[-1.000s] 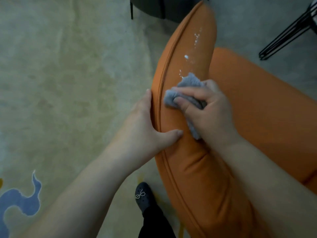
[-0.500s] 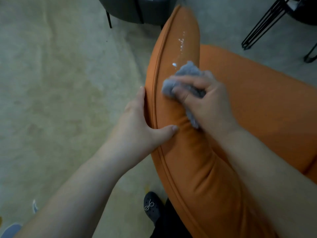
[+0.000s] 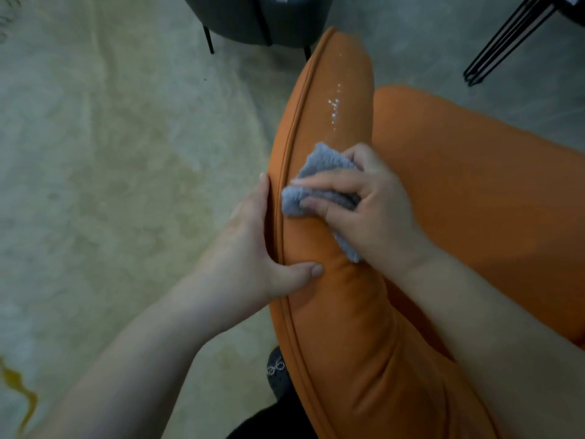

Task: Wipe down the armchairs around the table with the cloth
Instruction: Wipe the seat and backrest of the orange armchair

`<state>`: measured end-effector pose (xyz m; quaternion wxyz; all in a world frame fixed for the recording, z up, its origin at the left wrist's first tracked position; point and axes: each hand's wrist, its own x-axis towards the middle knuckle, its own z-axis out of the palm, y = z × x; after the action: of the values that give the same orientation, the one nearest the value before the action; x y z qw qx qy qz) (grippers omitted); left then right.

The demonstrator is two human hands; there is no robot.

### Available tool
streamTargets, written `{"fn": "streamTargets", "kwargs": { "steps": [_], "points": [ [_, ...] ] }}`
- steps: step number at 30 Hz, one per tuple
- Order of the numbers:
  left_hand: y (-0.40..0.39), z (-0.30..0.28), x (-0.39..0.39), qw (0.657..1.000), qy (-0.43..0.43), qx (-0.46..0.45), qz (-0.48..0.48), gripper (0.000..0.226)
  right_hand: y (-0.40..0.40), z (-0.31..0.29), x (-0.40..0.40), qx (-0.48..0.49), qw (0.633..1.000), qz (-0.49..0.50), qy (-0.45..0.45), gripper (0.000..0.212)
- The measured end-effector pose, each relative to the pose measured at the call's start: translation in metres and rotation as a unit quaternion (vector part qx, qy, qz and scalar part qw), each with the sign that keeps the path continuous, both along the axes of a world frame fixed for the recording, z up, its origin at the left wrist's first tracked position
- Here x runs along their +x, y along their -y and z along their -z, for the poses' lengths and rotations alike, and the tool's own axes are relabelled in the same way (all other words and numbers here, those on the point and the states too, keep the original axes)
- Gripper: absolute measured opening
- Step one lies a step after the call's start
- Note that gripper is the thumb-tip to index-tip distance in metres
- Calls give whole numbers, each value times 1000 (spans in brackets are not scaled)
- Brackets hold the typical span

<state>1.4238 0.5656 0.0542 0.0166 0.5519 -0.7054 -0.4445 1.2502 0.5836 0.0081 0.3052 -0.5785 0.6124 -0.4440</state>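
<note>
**Our hands on the orange armchair**

We look down at our two hands on the padded top edge of the orange armchair. Our right hand holds the grey cloth. The fingers are curled over the cloth and bunch it up, and they press it flat on the orange edge. A bit of cloth sticks out past the fingertips, and another bit pokes out under the heel of the hand.

Our left hand holds the same edge, just beside the cloth. Its fingers lie close together down the outer side, along the seam. The thumb reaches over the top, so the edge sits between thumb and fingers.

Just past the cloth, beyond our right fingertips, small white drops dot the orange edge. Further past them stands a dark grey chair. Below our left wrist we see a black shoe on the pale carpet.
</note>
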Motion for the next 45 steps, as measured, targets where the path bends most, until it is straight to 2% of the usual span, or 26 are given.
{"fn": "streamTargets", "kwargs": {
  "steps": [4, 9, 19, 30, 35, 39, 45],
  "points": [
    [10, 0, -6, 1000, -2, 6, 5, 129, 28, 11, -9, -24, 996, 88, 4, 27],
    [33, 3, -14, 1000, -13, 1, 9, 126, 35, 13, -11, -38, 994, 106, 3, 26],
    [92, 13, -36, 998, -22, -5, 58, 126, 91, 14, -29, 6, 981, 190, 43, 23],
    [155, 17, -63, 988, -16, -1, 151, 132, 162, 17, -57, 40, 955, 290, 35, 20],
    [163, 18, -59, 983, -8, 32, 181, 140, 192, 18, -72, 70, 955, 289, 25, 18],
    [162, 17, -58, 982, -13, 49, 184, 142, 188, 20, -75, 85, 958, 268, 56, 15],
    [148, 14, -53, 985, -17, 32, 168, 140, 169, 8, -70, 89, 965, 240, 55, 24]
  ]
}}
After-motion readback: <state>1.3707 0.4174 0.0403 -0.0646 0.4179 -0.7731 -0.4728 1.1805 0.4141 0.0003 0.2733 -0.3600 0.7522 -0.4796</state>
